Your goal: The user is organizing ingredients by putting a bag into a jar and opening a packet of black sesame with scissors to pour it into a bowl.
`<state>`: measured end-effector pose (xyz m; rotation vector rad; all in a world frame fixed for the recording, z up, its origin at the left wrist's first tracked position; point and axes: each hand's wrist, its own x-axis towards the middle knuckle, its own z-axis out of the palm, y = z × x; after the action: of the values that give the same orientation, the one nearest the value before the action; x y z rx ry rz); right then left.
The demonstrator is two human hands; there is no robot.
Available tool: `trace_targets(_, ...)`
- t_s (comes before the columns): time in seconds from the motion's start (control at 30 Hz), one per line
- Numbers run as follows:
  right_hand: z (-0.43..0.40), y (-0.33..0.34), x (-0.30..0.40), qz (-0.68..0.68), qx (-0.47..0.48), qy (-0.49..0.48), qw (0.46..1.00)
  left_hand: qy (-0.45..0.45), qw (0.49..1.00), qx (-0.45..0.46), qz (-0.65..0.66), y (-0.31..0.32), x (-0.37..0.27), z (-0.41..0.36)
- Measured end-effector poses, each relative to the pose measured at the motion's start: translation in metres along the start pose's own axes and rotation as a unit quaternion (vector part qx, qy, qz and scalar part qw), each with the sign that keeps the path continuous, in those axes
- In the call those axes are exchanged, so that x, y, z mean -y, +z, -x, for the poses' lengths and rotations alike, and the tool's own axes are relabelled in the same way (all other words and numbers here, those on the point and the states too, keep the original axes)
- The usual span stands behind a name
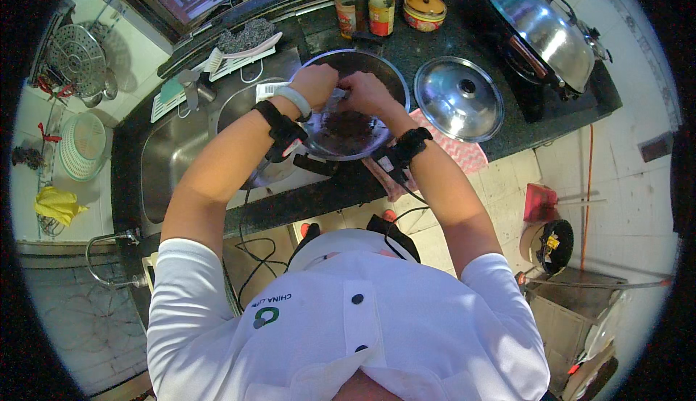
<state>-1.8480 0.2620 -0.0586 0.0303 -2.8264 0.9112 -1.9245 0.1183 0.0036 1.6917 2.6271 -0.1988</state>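
Both hands are close together over a wide dark pan (389,77) with a shiny rim. My left hand (315,87) and my right hand (365,94) pinch a small translucent piece, seemingly plastic film (334,101), between them. Its exact shape is hidden by the fingers. Beside my left wrist shows a white packet or label (267,91) bearing print; whether it joins the piece in my fingers I cannot tell. The pan's black handle (315,165) points towards me. Dark patches and bright reflections show inside the pan.
Left of the pan is a steel sink (176,156) with a faucet (197,87). To the right, a steel lid (459,99) lies near a pink cloth (457,154). Two bottles (381,10), a lidded pot (424,12) and a large steel wok (544,31) stand behind. Cables hang from my wrists.
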Motion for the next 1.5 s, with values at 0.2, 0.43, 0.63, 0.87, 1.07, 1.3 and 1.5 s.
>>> trace_targets(0.2, 0.004, 0.000, 0.018, -0.006, -0.013, -0.003, 1.000, 0.005, 1.000, -0.021, 0.013, -0.003, -0.005, 0.004)
trace_targets(0.43, 0.000, 0.011, 0.013, -0.016, -0.030, -0.039, 0.999, -0.023, 0.999, 0.043, 0.012, -0.005, -0.003, 0.005)
trace_targets(0.63, -0.008, 0.023, -0.003, 0.035, -0.007, -0.017, 0.999, -0.039, 0.999, -0.024, 0.017, -0.002, -0.007, 0.005)
trace_targets(0.87, -0.008, 0.024, -0.003, -0.044, -0.027, -0.016, 0.999, -0.028, 0.999, -0.024, 0.024, -0.019, -0.014, 0.009)
trace_targets(1.07, -0.005, 0.018, 0.008, -0.004, -0.002, 0.006, 1.000, -0.015, 0.999, -0.019, 0.024, -0.017, -0.012, 0.009)
trace_targets(1.3, 0.004, -0.009, 0.021, 0.014, -0.036, 0.030, 0.999, -0.066, 0.998, 0.012, 0.001, -0.015, -0.012, 0.012)
trace_targets(1.5, 0.002, 0.003, 0.005, 0.030, -0.041, 0.007, 0.999, -0.058, 0.998, 0.023, -0.016, -0.020, -0.017, 0.010)
